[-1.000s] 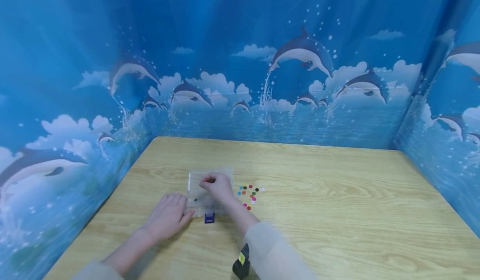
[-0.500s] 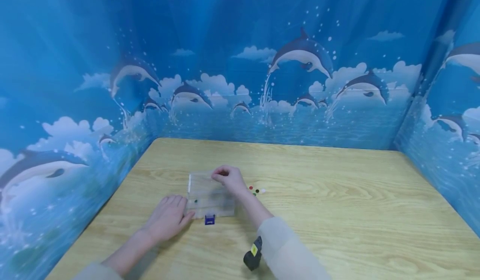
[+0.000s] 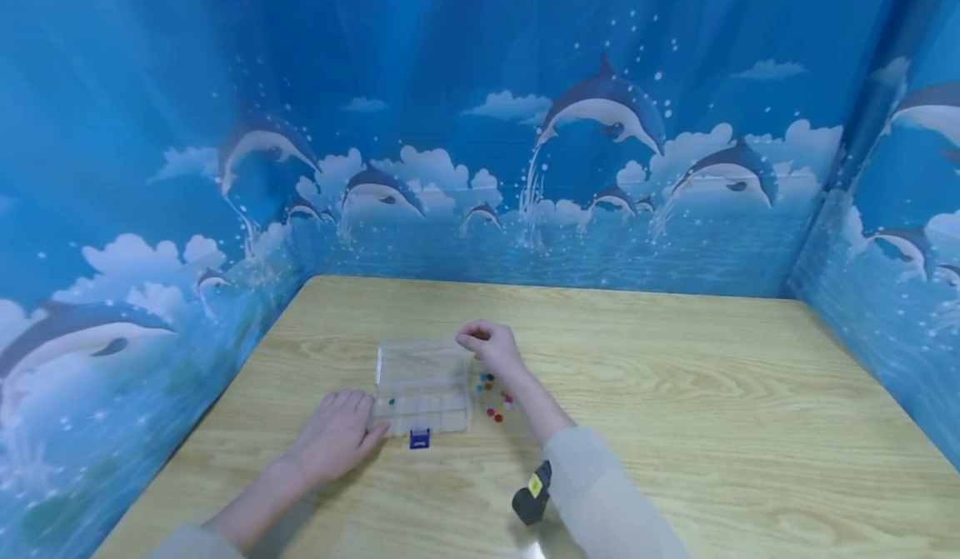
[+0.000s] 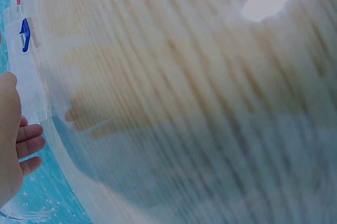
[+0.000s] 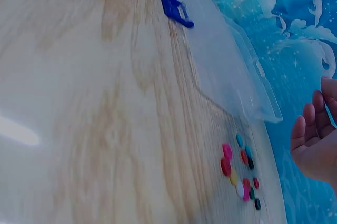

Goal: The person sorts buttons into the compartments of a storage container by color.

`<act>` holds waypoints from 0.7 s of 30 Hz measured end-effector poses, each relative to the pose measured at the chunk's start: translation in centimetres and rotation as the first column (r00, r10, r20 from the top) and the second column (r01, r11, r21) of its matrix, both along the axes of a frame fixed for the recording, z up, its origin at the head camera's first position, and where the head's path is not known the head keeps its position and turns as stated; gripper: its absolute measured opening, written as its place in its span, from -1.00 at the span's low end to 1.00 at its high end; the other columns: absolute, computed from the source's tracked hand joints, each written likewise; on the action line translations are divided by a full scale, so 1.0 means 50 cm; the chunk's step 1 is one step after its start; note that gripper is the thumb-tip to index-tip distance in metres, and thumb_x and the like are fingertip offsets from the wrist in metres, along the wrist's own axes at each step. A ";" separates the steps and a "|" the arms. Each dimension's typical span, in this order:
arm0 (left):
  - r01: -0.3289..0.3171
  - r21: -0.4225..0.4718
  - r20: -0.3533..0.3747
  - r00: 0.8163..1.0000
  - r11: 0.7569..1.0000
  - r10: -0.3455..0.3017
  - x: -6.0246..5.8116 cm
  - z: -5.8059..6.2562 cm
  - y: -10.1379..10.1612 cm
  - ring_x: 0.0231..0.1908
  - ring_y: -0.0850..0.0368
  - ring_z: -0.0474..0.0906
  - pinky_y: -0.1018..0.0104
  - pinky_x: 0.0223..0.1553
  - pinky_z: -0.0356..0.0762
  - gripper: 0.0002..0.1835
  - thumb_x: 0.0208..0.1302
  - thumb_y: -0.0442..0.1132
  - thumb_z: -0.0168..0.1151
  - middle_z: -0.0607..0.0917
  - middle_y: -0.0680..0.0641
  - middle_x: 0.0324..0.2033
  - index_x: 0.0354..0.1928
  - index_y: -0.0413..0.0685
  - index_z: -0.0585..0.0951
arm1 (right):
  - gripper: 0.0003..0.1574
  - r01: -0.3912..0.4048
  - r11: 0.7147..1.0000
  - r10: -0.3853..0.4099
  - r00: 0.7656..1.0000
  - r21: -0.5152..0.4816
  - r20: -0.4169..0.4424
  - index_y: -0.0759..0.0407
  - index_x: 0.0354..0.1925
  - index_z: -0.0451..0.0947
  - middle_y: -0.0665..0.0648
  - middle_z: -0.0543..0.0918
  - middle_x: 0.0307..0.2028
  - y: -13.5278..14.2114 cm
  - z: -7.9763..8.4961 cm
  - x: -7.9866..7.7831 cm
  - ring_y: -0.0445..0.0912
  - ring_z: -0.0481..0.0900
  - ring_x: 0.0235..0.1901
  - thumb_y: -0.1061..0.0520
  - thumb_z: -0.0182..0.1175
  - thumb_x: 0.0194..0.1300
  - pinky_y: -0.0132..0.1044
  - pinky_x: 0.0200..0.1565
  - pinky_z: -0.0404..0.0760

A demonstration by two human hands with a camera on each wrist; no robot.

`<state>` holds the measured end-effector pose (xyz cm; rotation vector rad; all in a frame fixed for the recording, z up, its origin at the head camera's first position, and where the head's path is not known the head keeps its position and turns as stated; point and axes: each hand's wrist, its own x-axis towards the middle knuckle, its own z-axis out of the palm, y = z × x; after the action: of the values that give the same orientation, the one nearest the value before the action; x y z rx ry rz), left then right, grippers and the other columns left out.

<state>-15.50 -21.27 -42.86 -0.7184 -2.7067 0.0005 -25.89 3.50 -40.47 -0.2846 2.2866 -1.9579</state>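
Observation:
A clear plastic box (image 3: 430,421) with compartments lies with its lid (image 3: 420,363) folded back flat behind it. One dark green disc (image 3: 392,401) sits in a left compartment. My left hand (image 3: 341,430) rests at the box's left front corner, thumb along the front edge and fingers stretched beside it. My right hand (image 3: 495,352) hovers by the lid's far right corner, thumb and forefinger tips together. Anything between them is too small to make out. Right of the box lie several small coloured discs (image 5: 226,166), partly behind my right hand in the head view.
A purple-blue clasp (image 3: 419,439) sticks out from the box's front edge. A black device with a yellow mark (image 3: 531,495) is at my right wrist. The wooden table (image 3: 712,409) ends at a dolphin-printed curtain (image 3: 465,109).
My right hand has moved right and slightly away from me, from over the box to beyond its right side, uncovering the compartments. My left hand has stayed in place.

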 end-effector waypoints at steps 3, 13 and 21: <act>-0.001 0.003 -0.003 1.000 1.000 0.001 0.000 0.000 0.000 -0.27 -0.07 0.47 0.01 -0.10 0.44 -0.65 0.20 -0.03 0.17 0.52 -0.13 -0.40 -0.33 -0.23 0.45 | -0.81 0.021 1.000 -0.021 1.000 0.003 0.009 0.28 -0.19 0.55 0.10 0.60 -0.26 0.010 0.001 -0.004 -0.06 0.51 -0.18 0.17 0.17 0.26 -0.07 -0.05 0.53; -0.007 0.007 0.008 1.000 1.000 0.006 0.000 0.005 0.001 -0.26 -0.08 0.48 0.01 -0.10 0.44 -0.66 0.21 -0.04 0.17 0.52 -0.13 -0.39 -0.34 -0.23 0.45 | -0.84 0.024 0.990 -0.013 0.996 0.138 -0.085 0.24 -0.24 0.58 0.06 0.61 -0.31 0.042 0.003 -0.004 -0.10 0.51 -0.26 0.17 0.20 0.23 -0.27 -0.20 0.52; -0.009 0.006 0.021 1.000 1.000 0.009 0.002 0.005 0.003 -0.25 -0.08 0.48 0.00 -0.08 0.43 -0.66 0.21 -0.04 0.18 0.53 -0.14 -0.38 -0.33 -0.24 0.46 | -0.87 0.015 0.976 0.005 0.996 0.218 -0.093 0.24 -0.27 0.60 0.05 0.62 -0.35 0.081 -0.015 -0.015 -0.11 0.51 -0.29 0.20 0.23 0.20 -0.29 -0.23 0.52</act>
<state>-15.38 -21.13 -42.61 -0.7084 -2.7283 -0.0124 -26.62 7.53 -41.24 -0.3544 2.5356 -1.7078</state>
